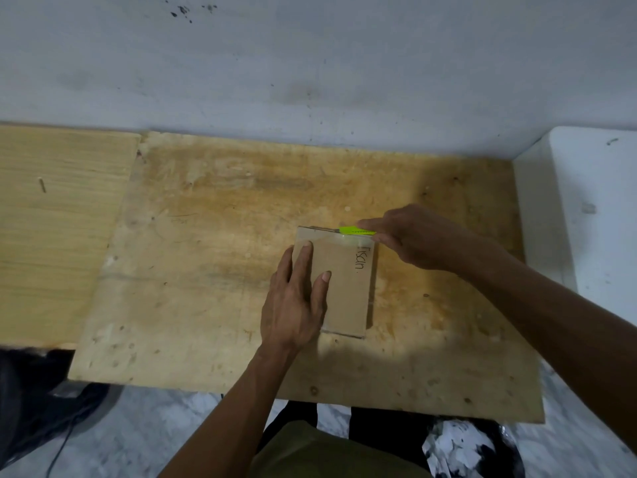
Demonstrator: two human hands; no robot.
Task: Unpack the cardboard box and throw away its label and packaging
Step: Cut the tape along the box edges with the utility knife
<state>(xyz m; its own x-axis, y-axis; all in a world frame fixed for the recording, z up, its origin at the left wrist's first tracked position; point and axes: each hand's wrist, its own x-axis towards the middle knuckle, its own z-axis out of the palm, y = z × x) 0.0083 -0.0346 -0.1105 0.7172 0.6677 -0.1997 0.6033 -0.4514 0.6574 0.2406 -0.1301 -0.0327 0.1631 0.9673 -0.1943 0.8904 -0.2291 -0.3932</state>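
Observation:
A small flat cardboard box (348, 288) lies on the plywood table (213, 270), with handwritten letters and clear tape near its far end. My left hand (293, 301) presses flat on the box's left half, fingers spread. My right hand (413, 236) grips a neon-green utility knife (355, 231). The knife lies along the box's far edge, its thin blade pointing left across that edge. The knife's rear end is hidden inside my fist.
A grey wall (310, 63) rises behind the table. A white block (586, 208) borders the table on the right. A lighter wooden board (51, 229) adjoins on the left. Below the near edge sit a black bag of crumpled paper (468, 446) and a dark bag (34, 401).

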